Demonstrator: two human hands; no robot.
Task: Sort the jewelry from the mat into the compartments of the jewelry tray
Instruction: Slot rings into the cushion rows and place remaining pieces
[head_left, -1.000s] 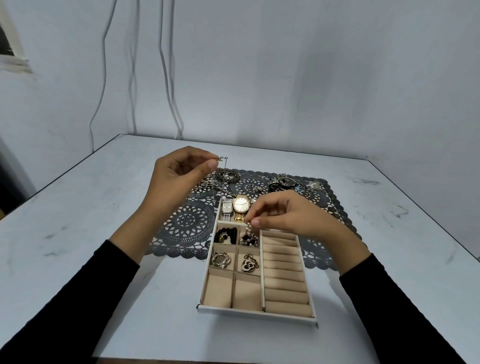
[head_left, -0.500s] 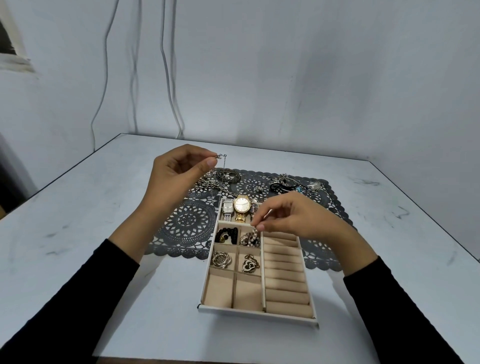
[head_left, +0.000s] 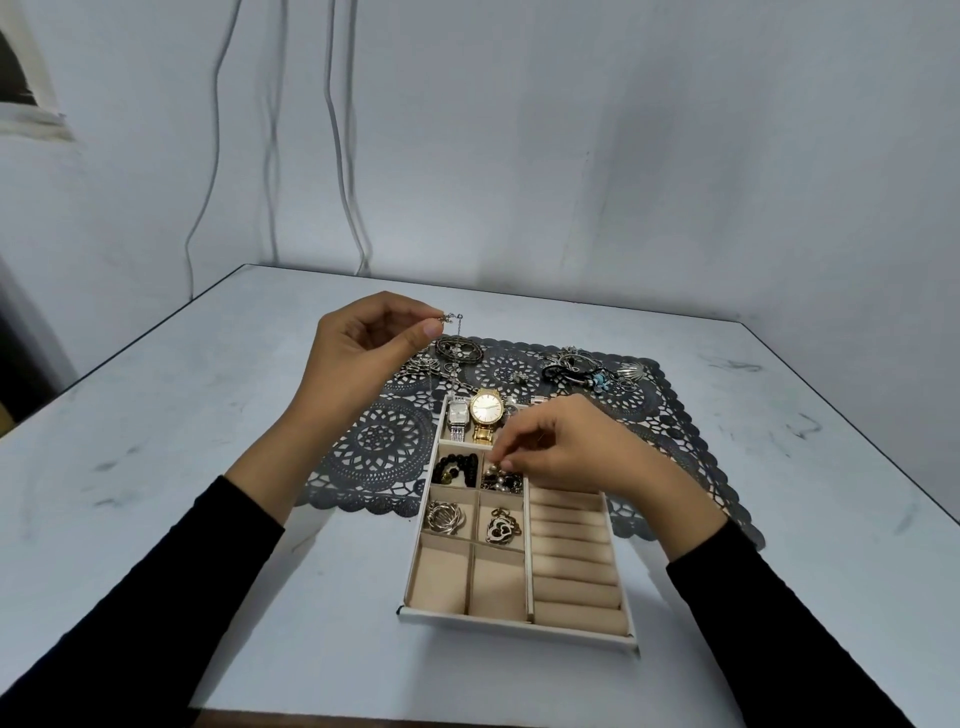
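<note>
Above the far left corner of the jewelry tray, the left hand is raised, thumb and forefinger pinching the clasp end of a thin silver chain. The chain hangs straight down toward the mat, and its lower end is lost against the lace pattern. The right hand is low over the tray's middle, fingertips pinched together on a beaded strand. The rest of that strand lies heaped in the far square compartment just beside the ring rolls. Left of that heap, in the neighbouring square, sits a black bead bracelet. In the tray's far wide compartment a silver watch and a gold watch lie side by side. The tray's middle row holds a cluster of silver hoops on the left and a heart pendant on the right. The tray's far half rests on the mat and its near half on the table. Beyond the tray, on the mat, lie an oval brooch, a black cord tangle and a shell-shaped silver piece.
</note>
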